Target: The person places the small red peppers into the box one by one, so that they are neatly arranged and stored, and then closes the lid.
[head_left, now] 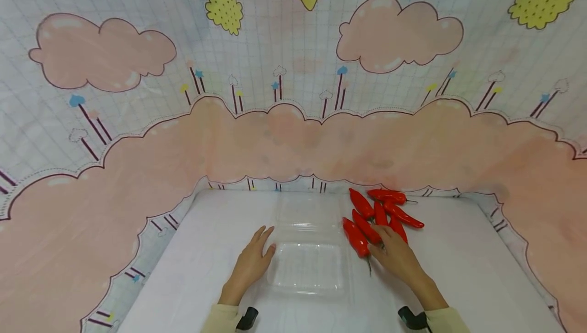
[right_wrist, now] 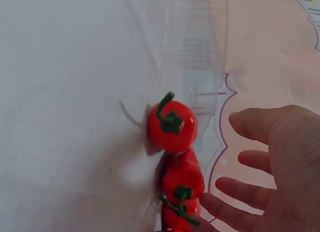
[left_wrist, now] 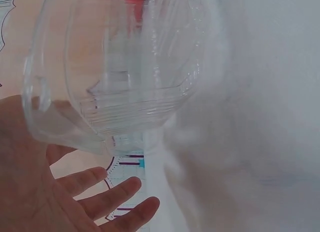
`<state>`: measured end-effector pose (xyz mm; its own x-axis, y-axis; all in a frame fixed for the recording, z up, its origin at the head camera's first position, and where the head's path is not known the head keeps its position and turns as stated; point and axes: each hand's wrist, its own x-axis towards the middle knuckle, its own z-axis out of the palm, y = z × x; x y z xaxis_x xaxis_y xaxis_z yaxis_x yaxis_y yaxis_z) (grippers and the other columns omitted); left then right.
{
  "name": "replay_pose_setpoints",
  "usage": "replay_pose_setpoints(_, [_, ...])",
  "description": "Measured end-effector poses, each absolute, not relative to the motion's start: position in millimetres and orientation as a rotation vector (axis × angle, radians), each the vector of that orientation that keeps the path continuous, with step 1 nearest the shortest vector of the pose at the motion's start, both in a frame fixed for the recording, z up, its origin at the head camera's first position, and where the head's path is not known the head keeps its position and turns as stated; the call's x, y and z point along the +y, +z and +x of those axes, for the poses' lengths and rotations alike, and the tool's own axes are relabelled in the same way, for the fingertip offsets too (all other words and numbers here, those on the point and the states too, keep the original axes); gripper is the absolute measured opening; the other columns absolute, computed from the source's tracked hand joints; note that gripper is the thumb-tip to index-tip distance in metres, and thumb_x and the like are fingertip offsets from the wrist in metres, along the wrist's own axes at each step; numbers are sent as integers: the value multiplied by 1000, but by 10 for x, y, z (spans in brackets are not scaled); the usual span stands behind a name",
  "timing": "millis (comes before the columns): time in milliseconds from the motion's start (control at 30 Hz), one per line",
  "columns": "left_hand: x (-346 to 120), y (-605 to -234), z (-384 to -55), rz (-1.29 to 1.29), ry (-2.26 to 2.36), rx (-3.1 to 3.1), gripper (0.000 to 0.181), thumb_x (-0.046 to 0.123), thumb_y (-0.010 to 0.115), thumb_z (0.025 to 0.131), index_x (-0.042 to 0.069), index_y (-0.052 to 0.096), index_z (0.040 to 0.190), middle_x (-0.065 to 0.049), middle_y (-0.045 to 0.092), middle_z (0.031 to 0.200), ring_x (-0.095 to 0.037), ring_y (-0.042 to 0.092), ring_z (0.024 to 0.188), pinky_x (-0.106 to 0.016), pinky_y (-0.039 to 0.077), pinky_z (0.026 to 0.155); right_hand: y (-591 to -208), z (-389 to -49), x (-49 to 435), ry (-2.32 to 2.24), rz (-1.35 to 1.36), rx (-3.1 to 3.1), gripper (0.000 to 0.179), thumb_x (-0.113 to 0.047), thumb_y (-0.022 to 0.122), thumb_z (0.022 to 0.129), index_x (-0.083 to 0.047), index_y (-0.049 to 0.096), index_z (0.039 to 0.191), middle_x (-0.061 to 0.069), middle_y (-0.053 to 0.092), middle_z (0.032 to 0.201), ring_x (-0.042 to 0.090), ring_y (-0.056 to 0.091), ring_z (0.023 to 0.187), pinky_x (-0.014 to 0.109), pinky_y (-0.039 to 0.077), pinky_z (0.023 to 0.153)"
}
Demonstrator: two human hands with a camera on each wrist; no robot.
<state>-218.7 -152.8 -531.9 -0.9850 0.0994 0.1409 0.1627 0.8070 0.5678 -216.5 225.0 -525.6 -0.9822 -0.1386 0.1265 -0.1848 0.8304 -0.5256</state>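
Observation:
A clear plastic clamshell box lies opened on the white surface, its lid folded away from the person. To its left is my left hand, fingers extended; the left wrist view shows the clear box wall beside the spread fingers. Red chili peppers, several of them, are grouped right of the box. My right hand hovers at the near side of this group. In the right wrist view its fingers are apart and hold nothing, close to a chili pepper with a green stem.
White sheeting covers the work surface. Around and behind it spreads a patterned cloth with pink clouds and yellow shapes. More chili peppers lie farther back on the right. A dark wrist device sits by the left sleeve.

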Motion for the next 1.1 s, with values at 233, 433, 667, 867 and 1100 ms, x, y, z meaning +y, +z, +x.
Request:
replay_pose_setpoints(233, [-1561, -5327, -2199, -205, -986, -2857, 51, 25, 57, 98, 14, 46, 146, -18, 41, 153, -44, 49, 131, -63, 45, 101, -5260, -2173, 2211, 904, 223, -2883, 63, -28, 73, 86, -6, 50, 141, 19, 53, 139, 38, 55, 121, 55, 55, 92])
replay_pose_setpoints(433, [-1578, -5384, -2166, -197, -1010, -2835, 50, 22, 57, 98, 12, 47, 145, -20, 43, 151, -45, 48, 132, -64, 44, 101, -5309, -2147, 2180, 974, 164, -2877, 62, -27, 72, 87, -6, 50, 141, 18, 53, 140, 36, 54, 123, 54, 54, 95])
replay_pose_setpoints(667, [-1604, -5419, -2123, -179, -1039, -2840, 50, 24, 56, 98, 14, 47, 146, -18, 42, 153, -43, 46, 135, -63, 42, 105, -5333, -2095, 2077, 942, 109, -2787, 53, -24, 74, 86, -6, 58, 133, 17, 56, 130, 34, 53, 116, 50, 58, 88])
replay_pose_setpoints(867, [-1622, -5423, -2092, -193, -1051, -2829, 49, 22, 56, 98, 13, 47, 146, -18, 42, 152, -42, 47, 135, -62, 41, 106, -5294, -2071, 2013, 962, 97, -2699, 48, -20, 76, 84, -6, 62, 127, 15, 60, 121, 27, 58, 101, 44, 60, 80])
replay_pose_setpoints(1100, [-1648, -5428, -2098, -200, -1145, -2798, 49, 20, 56, 98, 13, 47, 146, -18, 42, 153, -37, 60, 121, -58, 49, 99, -5301, -2077, 1975, 1090, 48, -2713, 50, -21, 77, 83, -8, 60, 129, 12, 65, 116, 23, 63, 91, 37, 61, 75])
